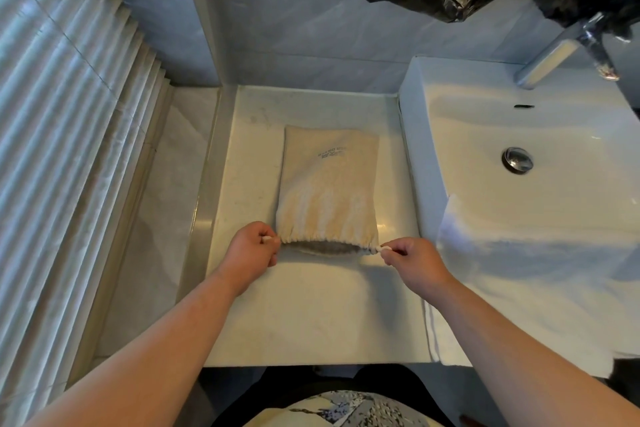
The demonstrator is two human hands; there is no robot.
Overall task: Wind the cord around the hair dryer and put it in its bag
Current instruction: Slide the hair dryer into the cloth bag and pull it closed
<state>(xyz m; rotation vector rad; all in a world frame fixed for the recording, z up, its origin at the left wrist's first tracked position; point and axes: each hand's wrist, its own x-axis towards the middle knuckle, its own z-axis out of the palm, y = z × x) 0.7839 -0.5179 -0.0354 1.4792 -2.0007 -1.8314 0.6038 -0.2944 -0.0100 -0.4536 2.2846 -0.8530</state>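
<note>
**A:** Both hands are at the mouth of the bag (329, 180). It lies flat on the counter (311, 315) beside the sink (519, 135), with its opening toward the person.

**B:** What has each one got hold of?

**A:** The left hand (251, 250) pinches one end of the drawstring (268, 238) at the left corner, with the fingers curled in tight. The right hand (414, 258) pinches the other end at the right corner in the same way. The hem is gathered, but a dark slit gapes along the mouth.

**B:** And the hair dryer?

**A:** It is not in sight, and neither is its cord. I'd guess it is inside the bag, though the cloth lies fairly flat, so I cannot tell.

**B:** What could go wrong from here?

**A:** Each pinch sits on the very tip of the string, so a firm tug could slip it out of the fingers. An uneven pull could drag the bag sideways on the smooth counter instead of closing it. If a loop of the dryer's cord lies near the opening, the gathers could catch on it and leave a gap. The towel (519, 270) draped over the sink rim is near the right hand, so a wide pull that way might snag it.
</note>
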